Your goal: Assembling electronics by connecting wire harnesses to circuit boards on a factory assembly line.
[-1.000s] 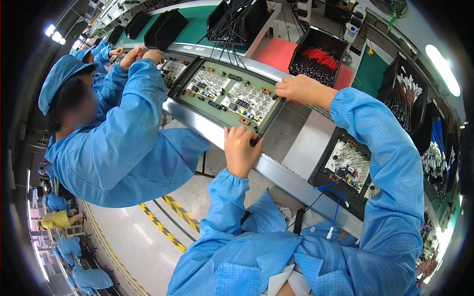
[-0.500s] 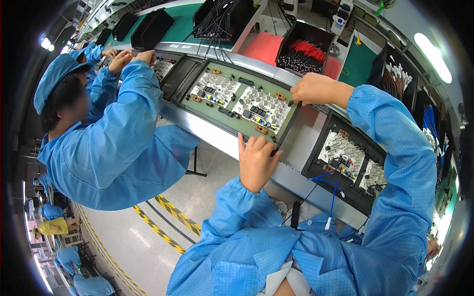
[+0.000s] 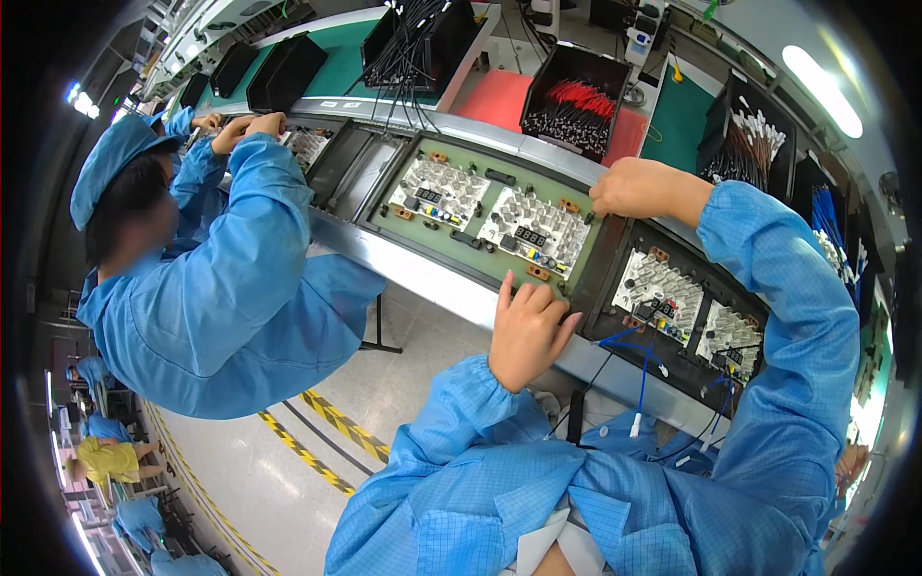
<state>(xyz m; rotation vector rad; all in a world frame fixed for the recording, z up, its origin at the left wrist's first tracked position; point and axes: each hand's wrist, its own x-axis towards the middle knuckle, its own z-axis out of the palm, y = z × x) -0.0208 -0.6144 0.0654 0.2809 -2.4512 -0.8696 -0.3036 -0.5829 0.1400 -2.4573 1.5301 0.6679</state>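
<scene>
Hands apart — left hand [image 3: 526, 328] and right hand [image 3: 629, 187] gripping opposite edges of green tray [image 3: 480, 240].

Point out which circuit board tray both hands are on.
The green tray in the middle: left hand on its near edge, right hand on its far corner. The black tray beside it is untouched.

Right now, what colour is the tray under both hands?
Green, with a dark frame: the tray holds two pale circuit boards. Head view shows it best.

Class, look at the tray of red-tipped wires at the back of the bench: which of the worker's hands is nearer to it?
Right. The right hand grips the green tray's far edge, just below the red-tipped wires; the left hand rests on its near edge.
</scene>
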